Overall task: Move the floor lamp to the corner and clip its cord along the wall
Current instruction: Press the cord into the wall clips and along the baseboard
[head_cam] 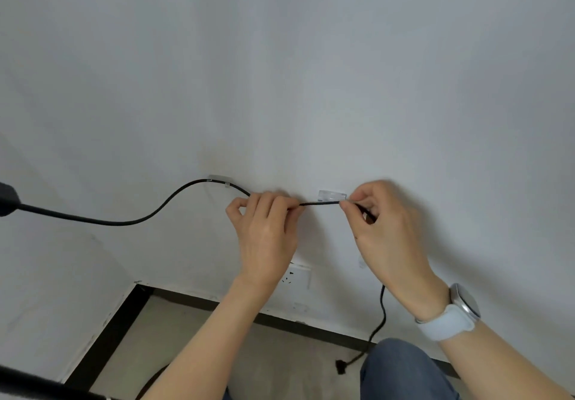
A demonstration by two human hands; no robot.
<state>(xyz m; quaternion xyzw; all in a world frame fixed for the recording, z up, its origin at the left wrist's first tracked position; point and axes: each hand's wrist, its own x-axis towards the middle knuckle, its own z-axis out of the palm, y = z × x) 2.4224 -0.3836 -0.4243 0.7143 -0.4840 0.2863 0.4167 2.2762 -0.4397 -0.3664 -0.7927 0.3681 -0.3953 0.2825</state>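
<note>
A thin black cord (130, 221) runs from the lamp's dark part (7, 198) at the left edge, up through a clear clip (217, 179) on the white wall, then across to my hands. My left hand (264, 228) pinches the cord just left of a second clear clip (332, 195). My right hand (385, 228) pinches it just right of that clip. The short stretch between my hands sits right below the second clip, touching its lower edge. Past my right hand the cord drops to the floor, where its plug (341, 366) lies.
A white wall socket (298, 276) sits low on the wall under my left hand. A black skirting board (109, 337) lines the room corner at lower left. A dark lamp pole (37, 384) crosses the bottom left. My knee (401, 368) is at the bottom.
</note>
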